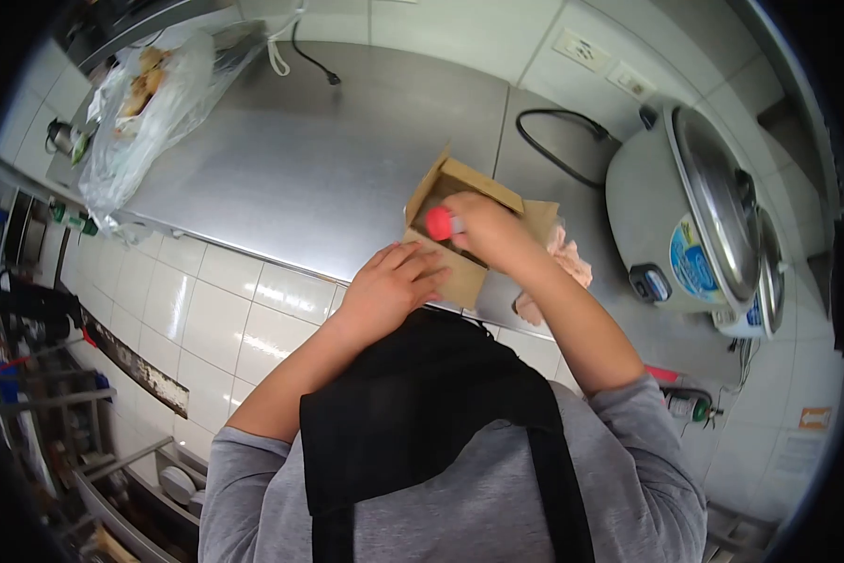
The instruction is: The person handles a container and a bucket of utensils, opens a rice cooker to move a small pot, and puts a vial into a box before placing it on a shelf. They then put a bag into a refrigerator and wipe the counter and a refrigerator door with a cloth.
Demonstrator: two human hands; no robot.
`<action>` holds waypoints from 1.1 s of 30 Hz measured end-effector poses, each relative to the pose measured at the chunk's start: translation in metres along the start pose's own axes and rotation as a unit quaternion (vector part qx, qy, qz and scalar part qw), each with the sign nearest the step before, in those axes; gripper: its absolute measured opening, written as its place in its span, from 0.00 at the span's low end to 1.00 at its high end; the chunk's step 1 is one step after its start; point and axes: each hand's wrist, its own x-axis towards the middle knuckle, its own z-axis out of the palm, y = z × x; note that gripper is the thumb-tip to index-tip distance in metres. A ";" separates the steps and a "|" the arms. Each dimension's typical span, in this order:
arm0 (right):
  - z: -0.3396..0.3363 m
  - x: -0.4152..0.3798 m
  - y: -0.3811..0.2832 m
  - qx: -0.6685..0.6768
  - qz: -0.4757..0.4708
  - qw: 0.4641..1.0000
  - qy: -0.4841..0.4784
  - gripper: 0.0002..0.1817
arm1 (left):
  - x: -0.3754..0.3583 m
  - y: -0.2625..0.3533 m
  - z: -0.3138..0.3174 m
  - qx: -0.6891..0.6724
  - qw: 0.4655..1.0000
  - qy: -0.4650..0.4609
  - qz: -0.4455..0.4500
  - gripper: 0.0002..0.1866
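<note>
A cardboard box (464,280) with raised flaps stands at the front edge of the steel counter. My right hand (486,228) reaches over its opening, closed around a small container with a red cap (439,223). The cap points left; most of the container's body is hidden by the fingers. On the box's near flap lies my left hand (394,286), its fingers stretched out and flat, holding nothing. A crumpled pale pink cloth (572,263) rests just right of the box, partly behind my right forearm. The inside of the box is mostly covered.
A large rice cooker (643,206) with a metal lid stands at the right, another appliance behind it. A black power cord (553,114) curves over the steel counter (347,141). Far left sits a clear plastic bag (145,141) with brownish food. Wall outlets (582,49) are above.
</note>
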 end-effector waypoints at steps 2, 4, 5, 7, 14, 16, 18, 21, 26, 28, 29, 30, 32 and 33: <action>-0.040 -0.012 -0.008 0.140 0.037 0.989 0.014 0.26 | -0.001 0.000 -0.015 -0.073 0.995 0.051 -0.045 0.22; -0.071 -0.027 -0.030 0.319 0.059 0.945 -0.034 0.25 | 0.006 0.000 -0.038 -0.146 0.981 0.100 -0.078 0.22; -0.077 -0.034 -0.037 0.490 0.095 0.862 -0.086 0.24 | 0.016 -0.002 -0.055 -0.160 0.975 0.143 -0.063 0.24; -0.069 -0.042 -0.048 0.573 0.062 0.804 -0.145 0.26 | 0.034 -0.003 -0.090 -0.178 0.970 0.165 0.007 0.29; -0.035 -0.036 -0.121 0.806 -0.022 0.451 -0.383 0.31 | 0.014 0.024 -0.171 -0.091 0.996 0.026 -0.001 0.35; -0.034 -0.039 -0.140 0.803 -0.029 0.459 -0.379 0.32 | -0.003 0.042 -0.184 -0.041 0.997 0.020 -0.064 0.35; -0.028 -0.044 -0.155 0.781 -0.044 0.518 -0.346 0.32 | -0.019 0.065 -0.195 -0.029 0.988 -0.002 -0.150 0.34; -0.016 -0.056 -0.175 0.783 -0.063 0.483 -0.386 0.31 | -0.046 0.095 -0.203 0.002 0.976 -0.004 -0.219 0.29; 0.000 -0.078 -0.222 0.730 -0.108 0.482 -0.472 0.31 | -0.105 0.148 -0.223 0.069 0.958 0.025 -0.279 0.30; 0.007 -0.089 -0.251 0.705 -0.139 0.480 -0.504 0.31 | -0.136 0.177 -0.237 0.091 0.940 0.033 -0.327 0.30; 0.014 -0.093 -0.267 0.691 -0.149 0.480 -0.520 0.30 | -0.153 0.191 -0.244 0.116 0.931 0.039 -0.343 0.29; 0.021 -0.096 -0.285 0.677 -0.162 0.480 -0.535 0.29 | -0.170 0.204 -0.250 0.137 0.923 0.045 -0.357 0.29; 0.041 -0.098 -0.324 0.657 -0.180 0.423 -0.598 0.23 | -0.212 0.228 -0.260 0.151 0.894 0.054 -0.418 0.31; 0.044 -0.094 -0.347 0.577 -0.238 0.455 -0.635 0.20 | -0.237 0.238 -0.264 0.190 0.900 0.065 -0.386 0.28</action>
